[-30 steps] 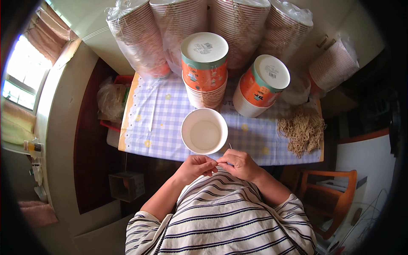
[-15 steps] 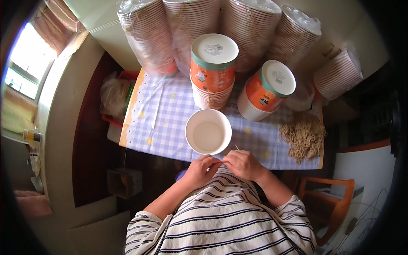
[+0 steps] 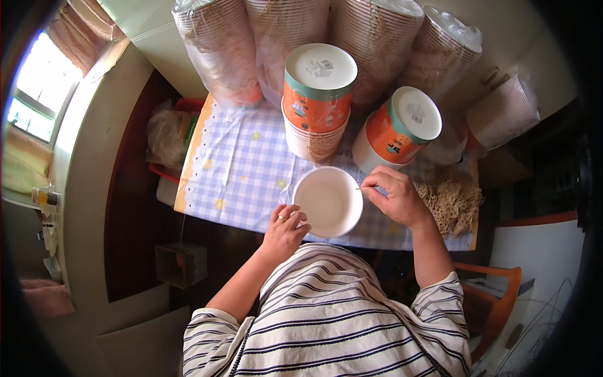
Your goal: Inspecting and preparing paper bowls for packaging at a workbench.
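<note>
The white paper bowl [image 3: 328, 202] stands upright and empty at the near edge of the checked tablecloth [image 3: 242, 169], directly in front of the person. The left hand [image 3: 286, 227] is curled against the bowl's near-left rim, fingers closed on its wall. The right hand [image 3: 397, 196] is closed in a pinch at the right rim, holding a thin string [image 3: 365, 187] whose end reaches toward the bowl. The bowl is judged light, thin-walled and easily dented; it should be held at the rolled rim or cupped under the base, not squeezed at mid-wall. The string is limp and fine, so a fingertip pinch suits it. Just behind the bowl stand two stacks of upturned orange bowls [image 3: 317, 94], close enough to crowd any move away from the person. Plastic-wrapped sleeves of bowls [image 3: 217, 50] lean against the wall behind them. A heap of cut strings [image 3: 453, 202] lies just right of the right hand.
</note>
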Motion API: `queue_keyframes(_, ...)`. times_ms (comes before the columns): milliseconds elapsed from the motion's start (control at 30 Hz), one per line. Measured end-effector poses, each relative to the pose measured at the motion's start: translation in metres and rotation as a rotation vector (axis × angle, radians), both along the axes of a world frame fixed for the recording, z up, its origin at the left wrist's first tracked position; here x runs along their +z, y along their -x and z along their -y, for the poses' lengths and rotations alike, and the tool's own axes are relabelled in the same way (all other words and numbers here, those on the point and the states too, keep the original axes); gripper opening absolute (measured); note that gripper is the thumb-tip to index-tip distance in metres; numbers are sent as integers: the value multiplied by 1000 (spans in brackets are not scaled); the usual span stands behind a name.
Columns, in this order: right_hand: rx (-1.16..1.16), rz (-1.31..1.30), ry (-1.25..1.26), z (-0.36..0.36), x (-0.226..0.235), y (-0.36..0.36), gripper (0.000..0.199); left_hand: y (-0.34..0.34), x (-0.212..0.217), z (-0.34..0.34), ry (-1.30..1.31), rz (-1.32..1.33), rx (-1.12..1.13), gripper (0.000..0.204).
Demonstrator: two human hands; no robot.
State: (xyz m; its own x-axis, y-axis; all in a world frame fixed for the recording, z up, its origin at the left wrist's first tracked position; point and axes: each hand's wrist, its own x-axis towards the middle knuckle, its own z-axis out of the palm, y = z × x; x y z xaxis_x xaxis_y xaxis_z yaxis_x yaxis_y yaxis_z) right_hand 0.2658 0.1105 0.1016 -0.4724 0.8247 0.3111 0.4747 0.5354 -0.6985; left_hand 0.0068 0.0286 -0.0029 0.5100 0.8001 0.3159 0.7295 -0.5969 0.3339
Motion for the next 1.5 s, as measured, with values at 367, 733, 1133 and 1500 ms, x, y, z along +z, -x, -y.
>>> queue_keyframes(367,154,199,284,-4,-81,5,8,14,-28,-1,118,296,38,39)
queue_keyframes(733,82,422,-12,-2,-76,20,12,16,-36,13,1035,1193,448,39)
queue_keyframes(1133,73,529,4,6,-57,32,3,13,-37,22,1326,1455,596,37)
queue_keyframes(1500,66,453,11,22,-56,38,9,4,-55,22,1049,1277,714,26)
